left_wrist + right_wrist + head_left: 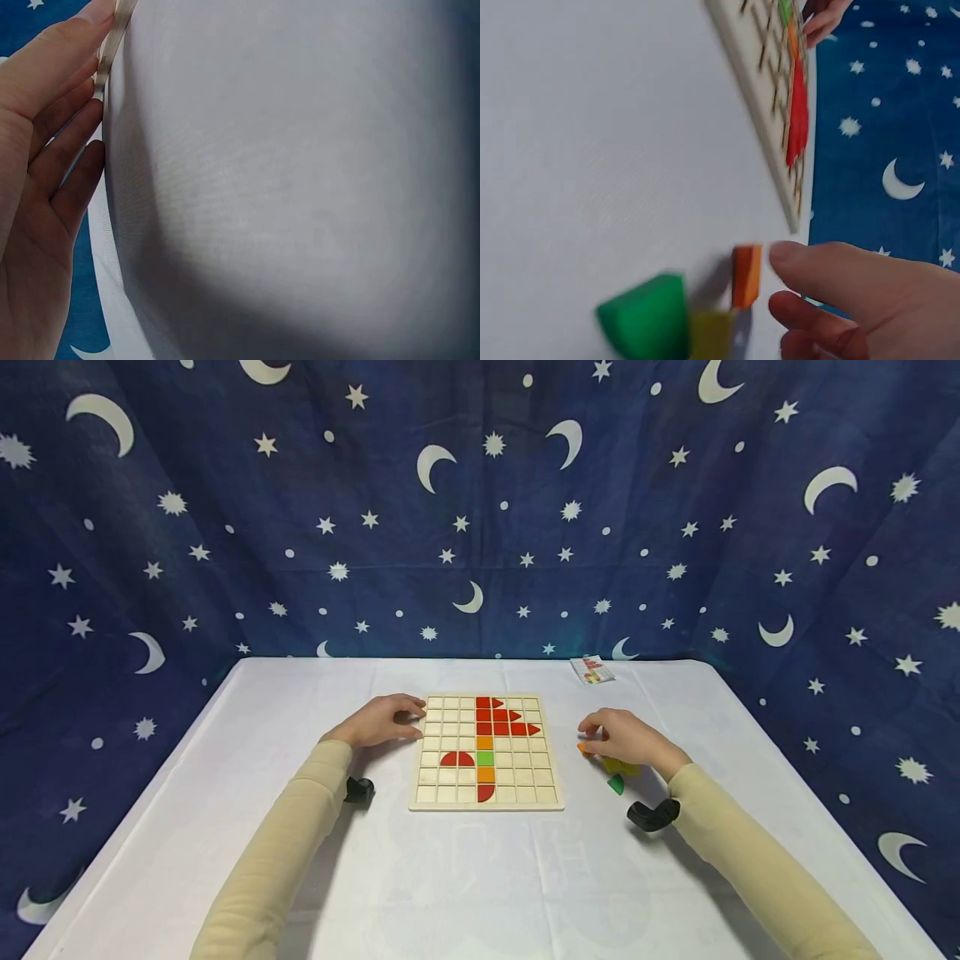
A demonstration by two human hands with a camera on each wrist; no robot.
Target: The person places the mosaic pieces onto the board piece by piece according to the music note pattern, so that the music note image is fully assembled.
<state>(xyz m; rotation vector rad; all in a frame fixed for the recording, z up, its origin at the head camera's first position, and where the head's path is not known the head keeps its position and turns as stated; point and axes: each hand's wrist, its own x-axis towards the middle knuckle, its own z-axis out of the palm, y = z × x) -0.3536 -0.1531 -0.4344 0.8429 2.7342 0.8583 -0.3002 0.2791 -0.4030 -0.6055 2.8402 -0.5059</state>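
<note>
A square wooden grid board (pixel 517 787) lies flat on the table. Red squares and red triangles (pixel 534 730) fill cells at its upper part. Below them runs a column of orange, light green (pixel 486 758), orange and a red quarter circle, with two red quarter circles (pixel 457 759) to the left. My left hand (pixel 382 720) touches the board's left edge with its fingertips, fingers loosely extended. My right hand (pixel 628 739) is over the loose pieces, its thumb just beside an orange piece (pixel 746 276). Close by lie yellow pieces (pixel 621 767) and a dark green piece (pixel 616 784).
A small printed card (pixel 592 670) showing a coloured pattern lies at the table's back, right of the board. White cloth covers the table (pixel 450 877). Behind and along the sides hangs a dark blue curtain (pixel 495 552) with moons and stars. Each wrist carries a black camera mount (pixel 654 815).
</note>
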